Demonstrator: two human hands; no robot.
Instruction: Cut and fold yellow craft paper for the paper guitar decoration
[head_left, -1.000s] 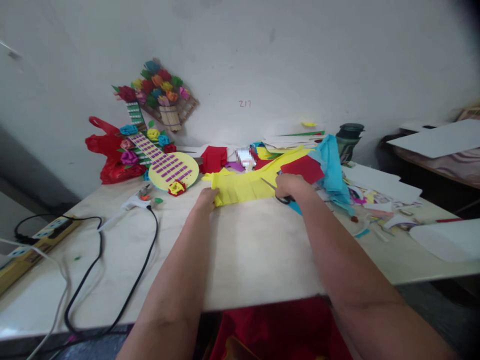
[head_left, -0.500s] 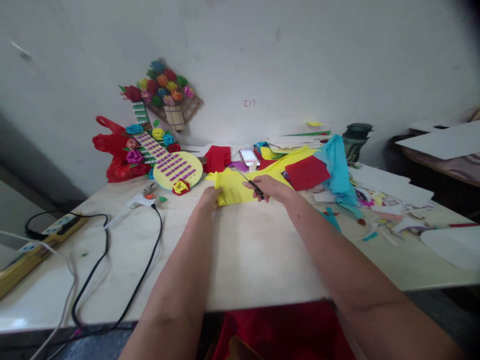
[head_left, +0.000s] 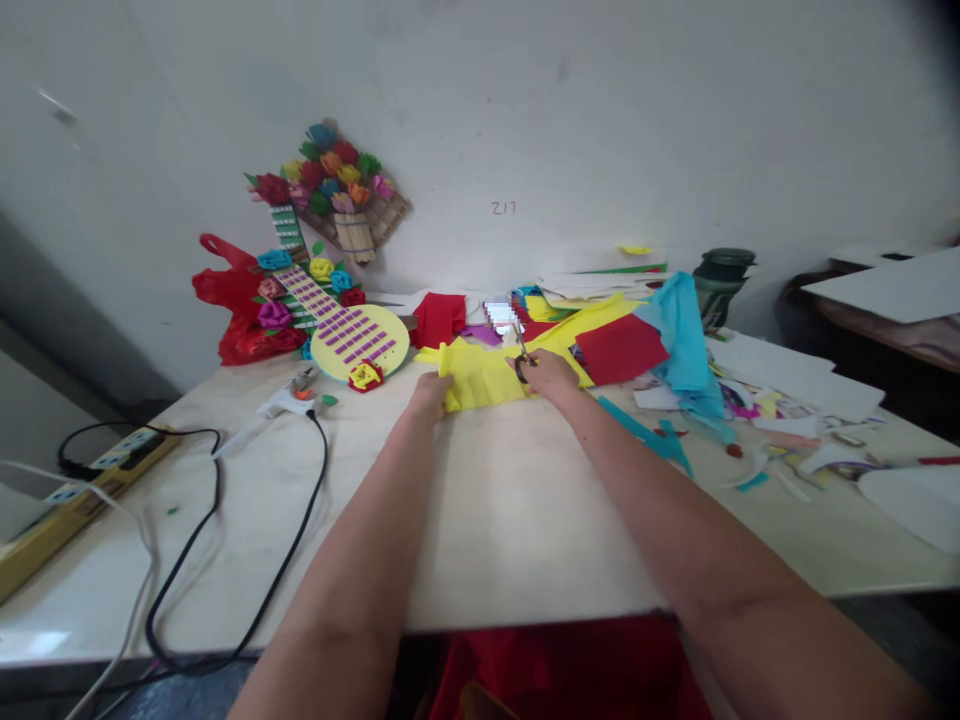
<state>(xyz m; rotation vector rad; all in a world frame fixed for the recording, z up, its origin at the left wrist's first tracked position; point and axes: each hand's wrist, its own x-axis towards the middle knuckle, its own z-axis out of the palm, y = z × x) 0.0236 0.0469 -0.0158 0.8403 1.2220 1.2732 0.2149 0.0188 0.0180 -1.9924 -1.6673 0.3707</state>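
A strip of yellow crepe paper (head_left: 480, 376) lies spread on the table between my two hands. My left hand (head_left: 432, 392) pinches its left end, with the fingertips partly hidden by the paper's edge. In my right hand (head_left: 553, 374) is a pair of scissors (head_left: 523, 352), its dark handles round the fingers and its blades pointing up and away from me. That hand rests at the right part of the yellow paper. Just right of it lies a folded piece of red paper (head_left: 622, 350), and beyond that hangs crumpled blue crepe paper (head_left: 681, 335).
A paper-covered guitar shape (head_left: 360, 340) with paper flowers leans at the left back. Before it lie a white glue gun (head_left: 289, 397) and its black cord. A power strip (head_left: 90, 495) sits far left. Paper scraps (head_left: 780, 440) and a dark bottle (head_left: 724, 285) occupy the right side.
The scissors have swung from lying slantwise over the yellow paper to pointing away, and my right hand has shifted slightly right. My left hand stays on the paper's left end.
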